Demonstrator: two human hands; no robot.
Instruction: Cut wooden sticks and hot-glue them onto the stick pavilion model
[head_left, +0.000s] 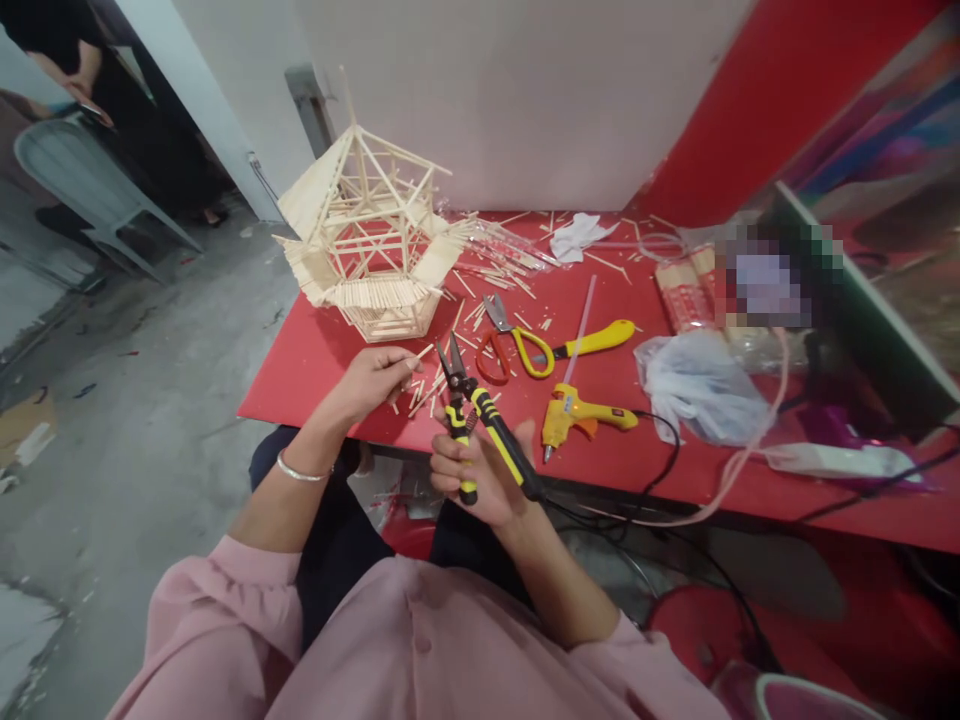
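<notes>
My left hand (379, 380) pinches a short thin wooden stick (423, 354) near the front edge of the red table (277, 375). In my right hand (487, 475) are black-and-yellow pruning shears (499, 435), their blades parted and pointing up and away from me, just right of the stick. Behind my left hand stands a model pavilion (382, 240) made of pale wooden sticks. Cut stick pieces lie scattered on the table around the blades.
Red-and-yellow scissors (516, 345), a yellow-handled knife (600, 338) and a yellow glue gun (577, 415) with its black cord lie to the right. Farther right are a plastic bag (697, 385) and stick packs (679, 295). People and a chair (97, 180) are at the upper left.
</notes>
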